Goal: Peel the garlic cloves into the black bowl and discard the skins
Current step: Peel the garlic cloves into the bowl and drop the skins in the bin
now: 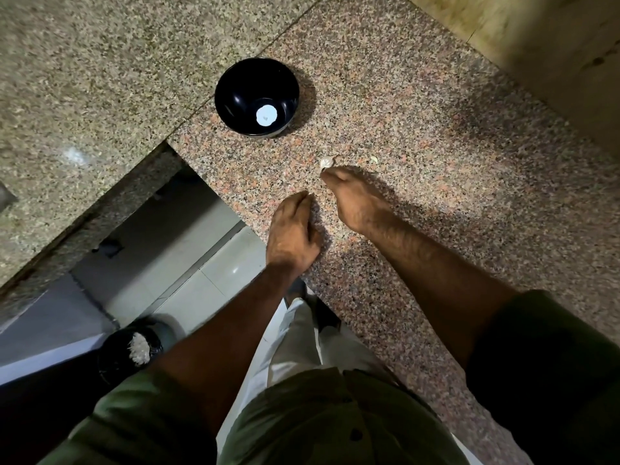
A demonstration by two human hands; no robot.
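Unpeeled garlic clove (327, 161) mid-countertop (436, 135), touched by right hand (349, 196), fingertips bunched together. Second clove (373, 159) just beside. Black bowl (235, 78) toward far edge. Left hand (293, 229) near front edge, fingers curled, contents hidden.

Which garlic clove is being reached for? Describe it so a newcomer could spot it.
On the speckled granite counter, look down-right from the black bowl. The garlic clove lies at the right hand's fingertips. It is whiter and bigger than the small piece to its right.
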